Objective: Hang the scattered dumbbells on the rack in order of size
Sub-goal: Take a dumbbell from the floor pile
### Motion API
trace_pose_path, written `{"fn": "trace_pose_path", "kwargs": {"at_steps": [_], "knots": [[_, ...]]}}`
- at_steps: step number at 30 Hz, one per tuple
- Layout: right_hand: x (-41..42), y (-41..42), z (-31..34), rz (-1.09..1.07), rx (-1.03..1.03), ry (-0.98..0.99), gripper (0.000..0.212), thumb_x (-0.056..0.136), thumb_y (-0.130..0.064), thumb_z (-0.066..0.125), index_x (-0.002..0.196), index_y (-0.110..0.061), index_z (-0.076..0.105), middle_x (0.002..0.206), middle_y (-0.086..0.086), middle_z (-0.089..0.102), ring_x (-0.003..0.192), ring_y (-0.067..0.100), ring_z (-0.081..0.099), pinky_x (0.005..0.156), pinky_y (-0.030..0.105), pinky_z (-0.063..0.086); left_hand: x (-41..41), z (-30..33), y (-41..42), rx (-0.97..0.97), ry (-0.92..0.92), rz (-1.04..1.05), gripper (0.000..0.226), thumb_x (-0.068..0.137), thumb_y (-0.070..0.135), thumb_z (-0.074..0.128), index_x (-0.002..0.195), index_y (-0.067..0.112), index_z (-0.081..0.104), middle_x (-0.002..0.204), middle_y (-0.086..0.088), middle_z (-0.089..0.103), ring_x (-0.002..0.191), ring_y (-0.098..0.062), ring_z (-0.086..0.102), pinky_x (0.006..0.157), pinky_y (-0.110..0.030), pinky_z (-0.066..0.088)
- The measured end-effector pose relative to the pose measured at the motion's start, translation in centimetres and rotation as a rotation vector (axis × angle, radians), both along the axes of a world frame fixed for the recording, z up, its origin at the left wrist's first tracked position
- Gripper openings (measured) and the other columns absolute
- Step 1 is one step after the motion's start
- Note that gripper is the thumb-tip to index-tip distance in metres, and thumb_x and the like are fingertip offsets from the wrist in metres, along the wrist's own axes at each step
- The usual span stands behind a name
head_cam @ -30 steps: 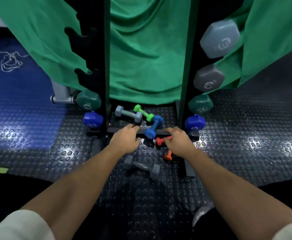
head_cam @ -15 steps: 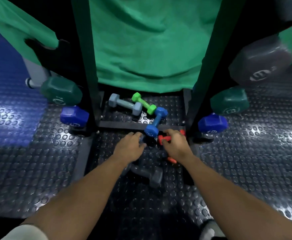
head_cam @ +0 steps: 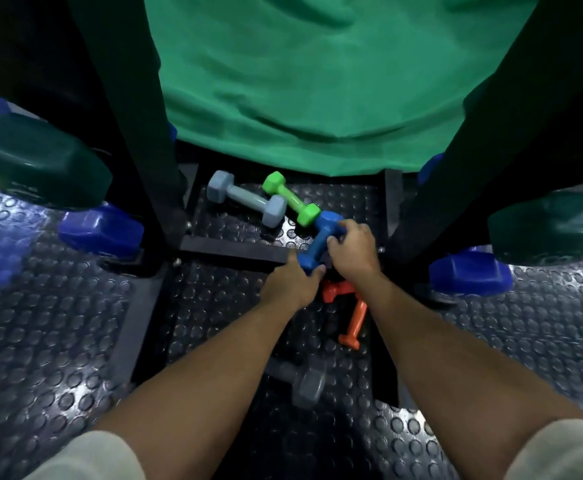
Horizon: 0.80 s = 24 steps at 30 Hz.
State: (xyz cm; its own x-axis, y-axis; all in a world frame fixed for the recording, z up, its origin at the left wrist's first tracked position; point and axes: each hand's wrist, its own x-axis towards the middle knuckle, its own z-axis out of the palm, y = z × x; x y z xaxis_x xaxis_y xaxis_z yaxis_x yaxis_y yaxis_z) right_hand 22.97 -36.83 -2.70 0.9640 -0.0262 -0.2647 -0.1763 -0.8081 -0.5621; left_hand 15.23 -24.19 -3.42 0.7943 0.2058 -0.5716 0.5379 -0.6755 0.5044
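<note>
Left hand (head_cam: 288,284): fingers curled under the near head of the blue dumbbell (head_cam: 319,242), at centre of the frame.
Right hand (head_cam: 352,251): fingers curled over its handle and far head.
Blue dumbbell: across the rack (head_cam: 137,133) base bar.
Grey dumbbell (head_cam: 247,199), green dumbbell (head_cam: 292,199): on the floor (head_cam: 58,341), just above the hands.
Orange dumbbell (head_cam: 354,320), dark dumbbell (head_cam: 304,382): lower, between the 2 forearms.
</note>
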Motion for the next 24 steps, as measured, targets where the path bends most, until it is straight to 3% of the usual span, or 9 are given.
{"fn": "trace_pose_path", "kwargs": {"at_steps": [6,8,11,16,21,24], "knots": [[3.9,1.7,-2.1,-0.057,0.05,0.149,0.062,0.099,-0.033,0.065,0.153,-0.013,0.04,0.146,0.021,0.049,0.135,0.039,0.049,0.108,0.039,0.04,1.4,-2.1,-1.7,-0.199,0.085,0.245,0.071,0.093,0.068,0.052,0.135,0.014,0.031,0.126,-0.021,0.065,0.11,-0.04,0.066,0.09,-0.042,0.053],[4.7,1.9,-2.8,-0.06,0.047,0.18,0.062,0.098,-0.034,0.067,0.151,-0.015,0.043,0.145,0.019,0.052,0.133,0.037,0.051,0.107,0.038,0.042,1.6,-2.4,-1.8,-0.239,0.088,0.278,0.07,0.095,0.064,0.054,0.136,0.013,0.029,0.124,-0.021,0.065,0.108,-0.04,0.066,0.091,-0.042,0.054],[5.3,1.6,-3.2,-0.111,0.05,0.164,0.048,0.093,-0.029,0.074,0.134,-0.016,0.054,0.133,0.015,0.06,0.118,0.032,0.06,0.094,0.032,0.046,1.4,-2.6,-1.8,-0.311,0.043,0.335,0.062,0.096,0.053,0.058,0.133,0.011,0.03,0.121,-0.02,0.066,0.107,-0.038,0.065,0.09,-0.039,0.052],[3.7,1.2,-2.5,-0.077,0.013,0.089,0.039,0.089,-0.029,0.078,0.118,-0.015,0.056,0.121,0.015,0.063,0.107,0.034,0.062,0.083,0.031,0.042,-0.4,-2.2,-1.3,-0.391,-0.037,0.518,0.042,0.09,0.036,0.062,0.114,0.024,0.031,0.103,-0.015,0.069,0.088,-0.035,0.068,0.082,-0.044,0.057],[-1.5,1.7,-0.9,-0.082,0.095,-0.01,0.033,0.09,-0.027,0.076,0.108,-0.015,0.05,0.11,0.012,0.065,0.099,0.03,0.059,0.078,0.032,0.035,-2.1,0.3,1.7,-0.37,-0.08,0.609,0.043,0.085,0.03,0.065,0.119,0.033,0.038,0.103,-0.005,0.063,0.084,-0.025,0.063,0.076,-0.034,0.052],[-4.6,2.4,1.1,-0.149,0.199,-0.052,0.033,0.093,-0.028,0.074,0.104,-0.014,0.046,0.103,0.011,0.068,0.091,0.031,0.062,0.076,0.034,0.04,-2.5,2.3,3.8,-0.4,-0.124,0.63,0.049,0.069,0.021,0.06,0.104,0.049,0.041,0.106,-0.006,0.062,0.088,-0.028,0.067,0.079,-0.045,0.061]]}}
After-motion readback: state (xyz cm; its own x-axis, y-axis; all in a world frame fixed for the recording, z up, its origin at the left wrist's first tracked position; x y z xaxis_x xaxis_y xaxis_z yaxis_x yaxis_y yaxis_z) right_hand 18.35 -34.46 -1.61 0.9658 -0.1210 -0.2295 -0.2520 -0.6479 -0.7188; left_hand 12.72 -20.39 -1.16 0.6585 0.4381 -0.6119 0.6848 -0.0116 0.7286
